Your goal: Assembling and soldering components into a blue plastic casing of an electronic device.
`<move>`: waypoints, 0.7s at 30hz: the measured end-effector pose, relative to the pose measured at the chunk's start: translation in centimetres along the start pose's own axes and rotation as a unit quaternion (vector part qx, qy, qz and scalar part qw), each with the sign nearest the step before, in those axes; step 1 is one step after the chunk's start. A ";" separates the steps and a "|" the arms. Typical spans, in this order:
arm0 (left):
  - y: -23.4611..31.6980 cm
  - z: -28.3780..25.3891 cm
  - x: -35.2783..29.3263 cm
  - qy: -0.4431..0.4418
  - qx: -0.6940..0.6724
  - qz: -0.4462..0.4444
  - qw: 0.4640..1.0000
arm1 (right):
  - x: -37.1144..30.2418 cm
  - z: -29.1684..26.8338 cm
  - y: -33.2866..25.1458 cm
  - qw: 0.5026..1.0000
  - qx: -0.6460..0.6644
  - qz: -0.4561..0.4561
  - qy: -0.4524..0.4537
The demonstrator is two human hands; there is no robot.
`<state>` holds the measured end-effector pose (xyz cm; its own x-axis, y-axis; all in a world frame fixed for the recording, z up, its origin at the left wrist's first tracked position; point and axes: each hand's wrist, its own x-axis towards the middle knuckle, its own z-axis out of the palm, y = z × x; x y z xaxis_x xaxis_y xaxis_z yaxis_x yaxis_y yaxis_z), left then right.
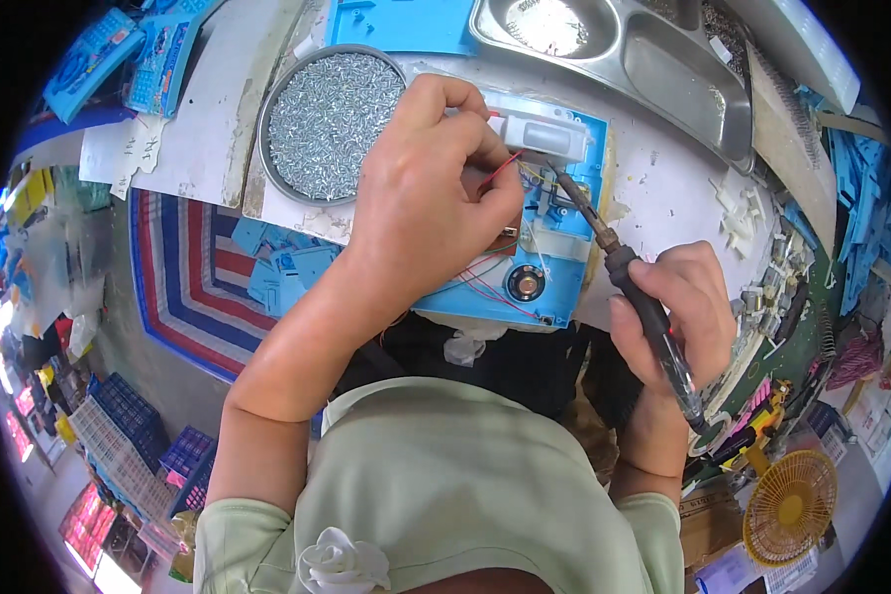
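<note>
Hiding part of a blue plastic casing, our left hand pinches a thin red wire; our right hand grips a black-handled soldering iron, its slender tip indistinct.

Soldering iron was gripped in right hand, tip held close to pale block in blue casing. Red wire was held at left hand's fingertips. Speaker was seated at casing's near edge. Small silvery pieces were heaped in round pan, left; metal tray was placed beyond.
</note>
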<state>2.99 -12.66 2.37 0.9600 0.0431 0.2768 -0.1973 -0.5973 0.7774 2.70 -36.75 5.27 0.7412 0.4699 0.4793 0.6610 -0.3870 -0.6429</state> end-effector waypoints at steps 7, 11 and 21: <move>-0.1 0.1 -0.1 -0.008 -0.018 -0.012 1.000 | 0.0 -0.1 0.0 1.000 -0.005 0.000 -0.002; 0.0 -0.3 -0.2 -0.009 0.009 0.021 1.000 | -0.2 -0.6 0.0 1.000 -0.008 0.005 -0.003; 0.2 -0.8 -0.4 -0.233 -0.016 0.214 0.948 | -3.5 -0.3 -0.8 0.964 0.128 0.164 0.167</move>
<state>2.36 -12.22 2.86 0.7724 -0.5610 0.2977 -0.5881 -0.4549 0.6687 -0.39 -38.36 4.25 0.9303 0.0568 0.3625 0.3651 -0.2420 -0.8990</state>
